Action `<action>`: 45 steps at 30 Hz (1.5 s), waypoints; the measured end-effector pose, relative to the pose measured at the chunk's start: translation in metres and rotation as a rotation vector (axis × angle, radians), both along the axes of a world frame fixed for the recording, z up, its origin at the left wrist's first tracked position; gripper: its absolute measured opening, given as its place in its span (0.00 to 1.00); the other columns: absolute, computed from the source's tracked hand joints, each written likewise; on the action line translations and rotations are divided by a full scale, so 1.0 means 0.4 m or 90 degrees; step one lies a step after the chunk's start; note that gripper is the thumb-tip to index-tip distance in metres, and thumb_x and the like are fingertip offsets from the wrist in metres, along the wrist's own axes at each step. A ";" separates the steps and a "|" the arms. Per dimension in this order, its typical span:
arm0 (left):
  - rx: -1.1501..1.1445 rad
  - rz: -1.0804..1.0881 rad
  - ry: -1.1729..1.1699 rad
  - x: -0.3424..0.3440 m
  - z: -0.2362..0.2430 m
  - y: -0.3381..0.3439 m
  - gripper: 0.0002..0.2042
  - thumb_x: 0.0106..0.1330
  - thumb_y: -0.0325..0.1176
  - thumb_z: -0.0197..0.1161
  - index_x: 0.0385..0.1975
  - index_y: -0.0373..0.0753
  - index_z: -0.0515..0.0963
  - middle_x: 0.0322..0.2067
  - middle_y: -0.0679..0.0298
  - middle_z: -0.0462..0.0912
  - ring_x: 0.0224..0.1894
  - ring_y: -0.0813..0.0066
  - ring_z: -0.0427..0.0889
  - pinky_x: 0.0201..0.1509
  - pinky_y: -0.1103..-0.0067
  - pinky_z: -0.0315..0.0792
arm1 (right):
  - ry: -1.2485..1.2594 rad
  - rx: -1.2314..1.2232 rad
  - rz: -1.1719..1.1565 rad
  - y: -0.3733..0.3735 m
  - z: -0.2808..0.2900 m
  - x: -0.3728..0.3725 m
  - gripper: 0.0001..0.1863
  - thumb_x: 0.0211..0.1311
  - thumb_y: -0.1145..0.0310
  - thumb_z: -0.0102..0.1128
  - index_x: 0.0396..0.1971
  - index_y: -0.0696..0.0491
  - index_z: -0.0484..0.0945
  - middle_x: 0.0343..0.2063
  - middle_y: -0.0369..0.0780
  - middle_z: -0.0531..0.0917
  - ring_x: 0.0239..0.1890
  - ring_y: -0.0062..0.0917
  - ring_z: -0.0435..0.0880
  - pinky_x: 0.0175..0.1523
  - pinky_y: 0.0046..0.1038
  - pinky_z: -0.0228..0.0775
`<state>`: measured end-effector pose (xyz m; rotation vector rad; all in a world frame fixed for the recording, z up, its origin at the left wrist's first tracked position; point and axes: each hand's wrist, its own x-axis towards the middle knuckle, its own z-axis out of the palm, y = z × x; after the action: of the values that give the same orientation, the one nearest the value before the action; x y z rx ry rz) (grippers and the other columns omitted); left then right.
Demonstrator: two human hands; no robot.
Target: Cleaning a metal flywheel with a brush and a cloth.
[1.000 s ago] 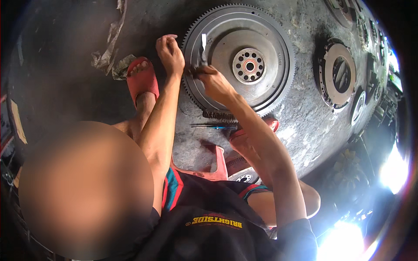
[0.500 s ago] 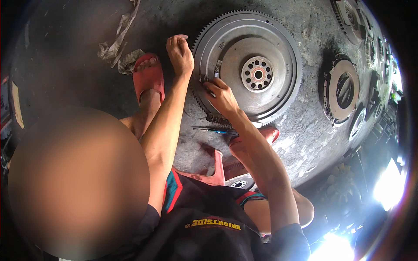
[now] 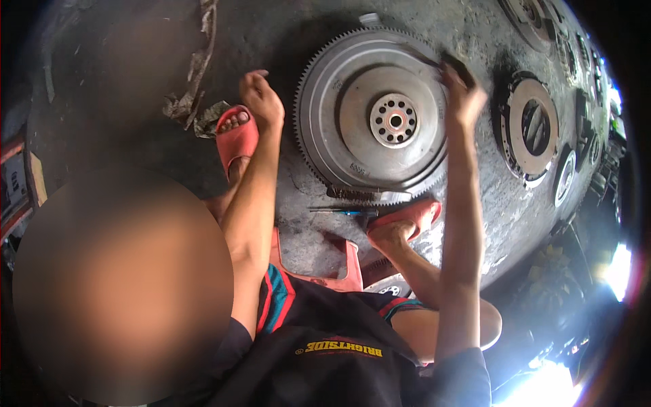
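A large toothed flywheel lies flat on the floor in front of me, its ring of bolt holes facing up. Just off its left rim, my left hand is raised with the fingers curled in. Whether anything is pinched there is hidden. Over the flywheel's right rim is my right hand, smeared by motion, so its fingers cannot be read. A pale block shows at the near rim and another pale piece at the far rim.
A thin blue tool lies near my red slipper. A clutch pressure plate and other round parts lie to the right. Crumpled cloth or paper is at left. A red plastic stool is under me.
My right hand has swung from the flywheel's left side across to its right rim. Marks on the flywheel's face have shifted, so it seems turned. My left hand stays off the left rim.
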<state>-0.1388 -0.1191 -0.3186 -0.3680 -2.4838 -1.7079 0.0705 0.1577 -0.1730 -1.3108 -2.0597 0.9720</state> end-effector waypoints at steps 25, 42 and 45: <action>-0.400 -0.093 0.071 0.185 0.020 0.037 0.12 0.68 0.35 0.54 0.48 0.41 0.71 0.48 0.56 0.73 0.50 0.56 0.73 0.50 0.60 0.67 | -0.443 0.000 0.618 -0.420 -0.080 0.498 0.40 0.44 0.62 0.72 0.62 0.52 0.68 0.56 0.47 0.70 0.57 0.45 0.68 0.62 0.45 0.63; -0.265 -0.084 0.065 0.180 -0.010 0.027 0.12 0.71 0.32 0.51 0.51 0.38 0.69 0.49 0.52 0.73 0.52 0.51 0.73 0.52 0.59 0.68 | -0.435 -0.068 0.418 -0.533 0.062 0.341 0.10 0.59 0.67 0.53 0.35 0.58 0.69 0.25 0.53 0.80 0.25 0.50 0.81 0.29 0.45 0.73; -0.258 -0.091 0.046 0.191 -0.001 0.037 0.12 0.72 0.32 0.50 0.51 0.37 0.69 0.49 0.51 0.72 0.53 0.51 0.72 0.52 0.59 0.68 | -0.449 -0.147 0.318 -0.486 -0.089 0.370 0.16 0.65 0.57 0.57 0.35 0.55 0.69 0.21 0.52 0.81 0.25 0.52 0.82 0.29 0.47 0.73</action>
<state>-0.0624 -0.1042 -0.3189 -0.6442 -2.7984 -1.1914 0.2186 -0.0366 -0.2085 -1.4223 -2.9918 1.0742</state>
